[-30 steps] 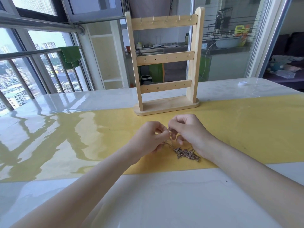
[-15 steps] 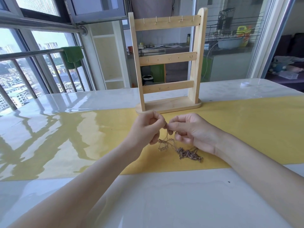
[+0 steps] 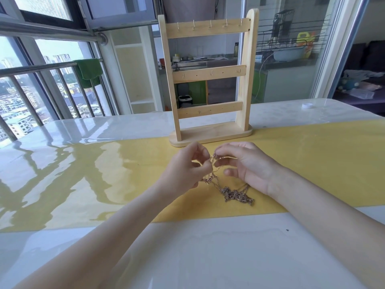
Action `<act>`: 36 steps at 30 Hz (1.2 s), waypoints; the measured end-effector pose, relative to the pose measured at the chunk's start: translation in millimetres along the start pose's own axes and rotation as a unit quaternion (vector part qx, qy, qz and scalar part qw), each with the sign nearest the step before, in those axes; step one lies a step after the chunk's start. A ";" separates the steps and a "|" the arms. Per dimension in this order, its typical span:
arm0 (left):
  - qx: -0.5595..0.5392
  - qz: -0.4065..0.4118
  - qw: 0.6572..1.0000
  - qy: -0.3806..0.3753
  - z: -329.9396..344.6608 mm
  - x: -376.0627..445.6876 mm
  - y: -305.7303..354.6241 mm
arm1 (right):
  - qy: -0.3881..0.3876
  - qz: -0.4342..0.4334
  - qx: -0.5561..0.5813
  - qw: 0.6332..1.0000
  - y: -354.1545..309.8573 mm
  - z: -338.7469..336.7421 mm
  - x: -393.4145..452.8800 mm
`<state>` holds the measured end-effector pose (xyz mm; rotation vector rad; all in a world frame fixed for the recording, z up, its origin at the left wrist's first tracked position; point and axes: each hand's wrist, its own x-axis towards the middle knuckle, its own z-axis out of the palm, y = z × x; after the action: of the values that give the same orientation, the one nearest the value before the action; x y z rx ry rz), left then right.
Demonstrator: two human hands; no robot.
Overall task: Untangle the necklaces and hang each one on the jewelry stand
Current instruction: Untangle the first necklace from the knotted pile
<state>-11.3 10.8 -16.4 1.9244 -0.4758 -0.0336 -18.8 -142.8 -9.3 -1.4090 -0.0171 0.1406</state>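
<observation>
A tangle of thin gold necklaces (image 3: pixel 235 193) lies on the yellow table runner (image 3: pixel 323 159), with strands rising to my hands. My left hand (image 3: pixel 185 167) pinches a chain between thumb and fingers. Facing it, my right hand (image 3: pixel 248 163) pinches the same raised strands just a finger's width away. A small pendant (image 3: pixel 209 179) dangles under my left hand. The wooden jewelry stand (image 3: pixel 210 130) stands upright just behind my hands, with three hook rails and nothing hanging on the hooks.
A glossy white table (image 3: pixel 187 257) carries the runner. A small white cap (image 3: pixel 307 105) sits far right at the back. A window railing with a green cloth (image 3: pixel 88 70) is at the left; a glass partition is behind the stand.
Both hands have lifted the pinched strands higher off the runner and moved slightly apart, drawing a pendant up from the tangle. The bulk of the chains stays on the runner.
</observation>
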 end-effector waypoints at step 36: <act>-0.025 0.037 0.999 0.020 -8.6 1.7 -2.2 | -0.058 -0.008 -0.086 0.995 2.0 -2.8 -1.4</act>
<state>-7.0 18.5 -14.6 1.8546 -0.5144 0.0414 -20.1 -145.4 -11.6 -1.5707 -0.1400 0.2122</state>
